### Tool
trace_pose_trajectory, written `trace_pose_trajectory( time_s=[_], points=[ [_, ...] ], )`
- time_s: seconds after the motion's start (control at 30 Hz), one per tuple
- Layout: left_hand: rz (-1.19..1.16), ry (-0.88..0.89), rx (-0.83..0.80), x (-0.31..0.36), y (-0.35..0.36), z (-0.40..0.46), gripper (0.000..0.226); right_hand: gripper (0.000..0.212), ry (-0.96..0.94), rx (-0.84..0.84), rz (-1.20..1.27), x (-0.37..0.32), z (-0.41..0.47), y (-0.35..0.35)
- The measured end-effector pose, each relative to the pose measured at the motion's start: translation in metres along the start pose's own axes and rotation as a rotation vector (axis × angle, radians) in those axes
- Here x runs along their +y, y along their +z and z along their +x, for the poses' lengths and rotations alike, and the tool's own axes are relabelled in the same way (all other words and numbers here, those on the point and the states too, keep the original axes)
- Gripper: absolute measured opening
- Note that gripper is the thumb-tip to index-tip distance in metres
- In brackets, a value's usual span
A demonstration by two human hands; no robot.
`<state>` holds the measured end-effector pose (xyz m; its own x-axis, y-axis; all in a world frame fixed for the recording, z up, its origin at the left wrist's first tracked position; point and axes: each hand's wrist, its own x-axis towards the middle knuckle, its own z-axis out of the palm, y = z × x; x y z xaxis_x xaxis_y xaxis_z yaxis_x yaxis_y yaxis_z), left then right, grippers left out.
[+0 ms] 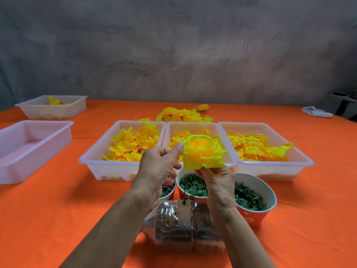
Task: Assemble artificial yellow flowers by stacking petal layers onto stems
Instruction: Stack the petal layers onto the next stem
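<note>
Above the paper cups at the near edge of the orange table [58,219], a yellow flower [203,151] is held up in the air, its open face turned up and toward the camera, its underside down toward the fingers. The right hand [218,182] pinches it from below, fingers curled at its base; whether a stem hangs beneath cannot be told. The left hand [158,167] is loosely curled beside it, its thumb tip touching the flower's left edge.

Just behind the flower stand three white trays side by side: the left tray [92,161], the middle tray [170,130] and the right tray [301,159], each holding loose yellow petals. Beyond them lies a heap of finished flowers [181,115]. Under the hands sit three cups of green parts: the middle cup [191,185], the right cup [257,192] and a left cup [168,188] mostly hidden by the left hand. A clear plastic bottle [179,225] lies on its side nearest the camera. Two more trays [29,144] [54,107] sit far left.
</note>
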<state>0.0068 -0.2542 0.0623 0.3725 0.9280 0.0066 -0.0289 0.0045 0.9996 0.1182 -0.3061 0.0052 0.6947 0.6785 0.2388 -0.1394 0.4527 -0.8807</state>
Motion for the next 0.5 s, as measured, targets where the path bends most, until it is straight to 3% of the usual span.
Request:
trace_pose_trajectory(
  time_s=[0.27, 0.5],
  points=[
    [0.092, 0.033, 0.002, 0.0016, -0.0024, 0.0002, 0.022, 0.012, -0.035, -0.070, -0.102, 0.0020, -0.0035, -0.0048],
    [0.006, -0.094, 0.014, 0.0046, -0.0069, 0.0067, 0.018, 0.012, -0.035, -0.130, -0.097, -0.0008, -0.0081, -0.0038]
  ],
)
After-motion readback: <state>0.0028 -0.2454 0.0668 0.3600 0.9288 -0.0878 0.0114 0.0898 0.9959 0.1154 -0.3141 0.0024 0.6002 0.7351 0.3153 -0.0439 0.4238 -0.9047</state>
